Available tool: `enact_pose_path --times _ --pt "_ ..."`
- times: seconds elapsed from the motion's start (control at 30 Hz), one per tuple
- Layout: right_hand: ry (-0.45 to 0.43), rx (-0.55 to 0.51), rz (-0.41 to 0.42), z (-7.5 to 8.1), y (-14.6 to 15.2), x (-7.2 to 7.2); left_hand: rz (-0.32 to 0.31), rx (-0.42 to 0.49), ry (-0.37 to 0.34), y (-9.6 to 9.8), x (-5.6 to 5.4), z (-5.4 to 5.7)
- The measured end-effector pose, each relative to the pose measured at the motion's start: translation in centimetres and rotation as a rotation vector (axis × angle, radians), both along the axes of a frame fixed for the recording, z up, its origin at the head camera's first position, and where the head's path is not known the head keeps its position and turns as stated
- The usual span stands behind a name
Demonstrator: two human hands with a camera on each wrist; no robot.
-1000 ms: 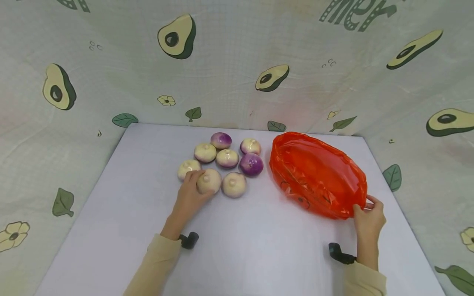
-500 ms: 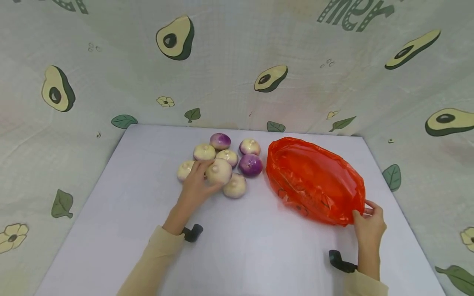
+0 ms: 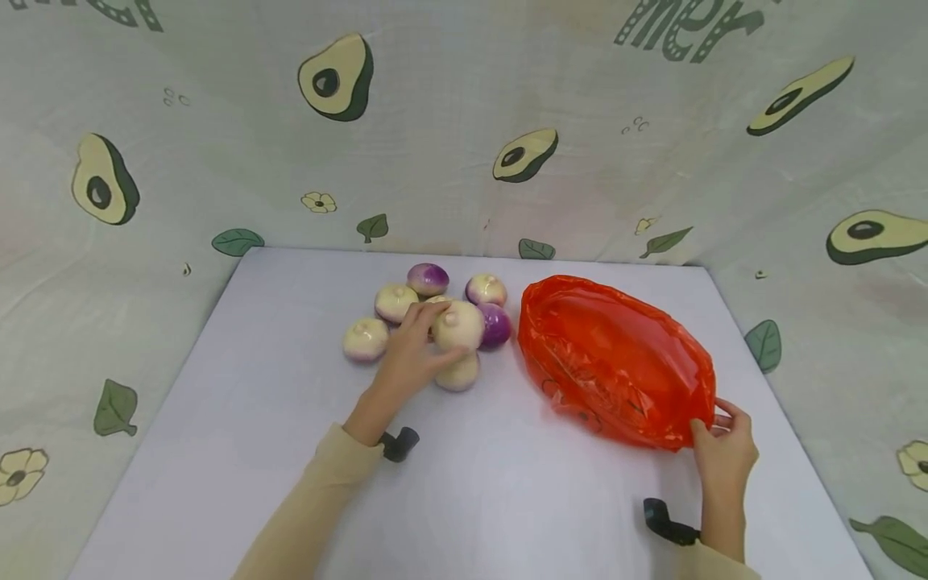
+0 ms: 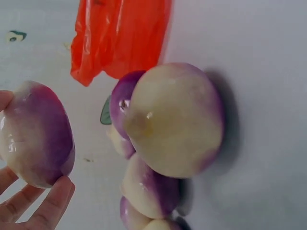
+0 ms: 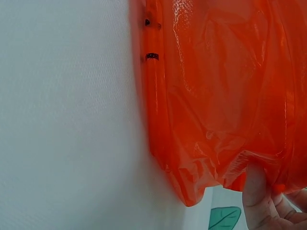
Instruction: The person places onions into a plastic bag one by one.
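My left hand (image 3: 408,358) holds a white-and-purple turnip (image 3: 460,327) between thumb and fingers, lifted above the table. In the left wrist view that held turnip (image 4: 41,136) shows its purple side, apart from a larger-looking turnip (image 4: 177,120) resting on the table. At the right, my right hand (image 3: 727,451) pinches the near right edge of a red plastic bag (image 3: 580,387), which lies with its mouth spread wide. The right wrist view shows the thumb (image 5: 255,189) pressed against the bag's film; the other fingers are partly hidden.
Around the left hand lie several more turnips: a pale one (image 3: 366,339) at the left, a purple one (image 3: 496,326) nearest the bag, and one (image 3: 458,374) in front. A patterned cloth (image 3: 435,121) hangs behind the white table (image 3: 536,499).
My left hand has lifted the turnip from the front of the group and carried it right, over the others. The bag's near edge and my right hand have shifted slightly toward me.
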State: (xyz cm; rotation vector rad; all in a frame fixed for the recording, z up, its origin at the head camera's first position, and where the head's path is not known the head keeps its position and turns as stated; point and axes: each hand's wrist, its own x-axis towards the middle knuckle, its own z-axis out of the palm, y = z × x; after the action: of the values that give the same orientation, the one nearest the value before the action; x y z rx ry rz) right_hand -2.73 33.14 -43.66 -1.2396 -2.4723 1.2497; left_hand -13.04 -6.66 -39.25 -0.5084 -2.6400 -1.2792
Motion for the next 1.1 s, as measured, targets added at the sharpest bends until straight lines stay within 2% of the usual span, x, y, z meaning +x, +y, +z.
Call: enact_pose_path --times 0.1,0.33,0.53,0.63,0.77,0.87,1.0,1.1 --pt "0.003 -0.001 -0.003 0.1 -0.2 0.1 -0.017 -0.002 0.007 1.0 -0.4 0.2" --pt "0.010 0.000 -0.020 0.0 -0.7 0.4 -0.063 -0.057 -0.048 3.7 -1.3 0.9" --pt "0.022 -0.004 -0.037 -0.3 -1.0 0.5 -0.128 -0.007 -0.100 5.9 -1.9 1.1" --pt "0.027 -0.007 -0.047 -0.6 -1.0 0.5 -0.135 -0.002 -0.103 7.0 -2.2 1.1" --pt "0.033 -0.011 -0.075 -2.0 -0.1 0.2 -0.130 -0.044 -0.078 8.4 -2.6 1.0" --pt "0.051 -0.021 -0.103 -3.8 1.1 -0.1 -0.135 -0.090 -0.061 9.3 -2.9 1.0" --pt "0.083 -0.014 -0.129 -6.5 2.8 -0.4 -0.167 -0.122 -0.045 10.5 -3.1 1.1" --pt "0.104 -0.012 -0.150 -7.8 3.5 -0.5 -0.197 -0.139 -0.037 11.3 -3.3 1.2"
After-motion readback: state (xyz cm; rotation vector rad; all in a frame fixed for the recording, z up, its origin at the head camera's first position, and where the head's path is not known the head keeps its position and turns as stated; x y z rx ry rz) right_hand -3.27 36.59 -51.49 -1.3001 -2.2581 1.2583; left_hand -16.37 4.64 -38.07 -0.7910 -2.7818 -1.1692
